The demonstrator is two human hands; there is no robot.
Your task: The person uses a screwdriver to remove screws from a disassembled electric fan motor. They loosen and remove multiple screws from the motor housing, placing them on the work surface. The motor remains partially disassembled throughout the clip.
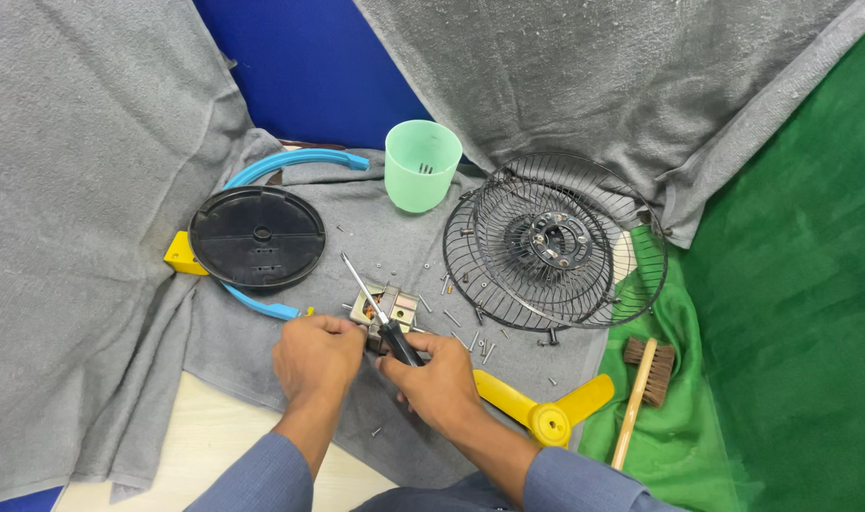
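Observation:
My left hand (317, 360) and my right hand (436, 381) meet over a small square fan motor (391, 305) with copper windings, lying on a grey towel (262, 360). The right hand grips a screwdriver (383, 320) by its black handle; the thin metal shaft slants up and to the left over the motor. The left hand's fingers are curled against the motor's near side, holding it. Several loose screws (470, 338) lie scattered around the motor.
Two black wire fan grilles (556, 242) lie stacked at right. A black round base plate (257, 235) sits on a blue ring with a yellow piece. Nearby are a green plastic cup (420, 163), a yellow fan blade (544, 410) and a wooden brush (644, 374) on green cloth.

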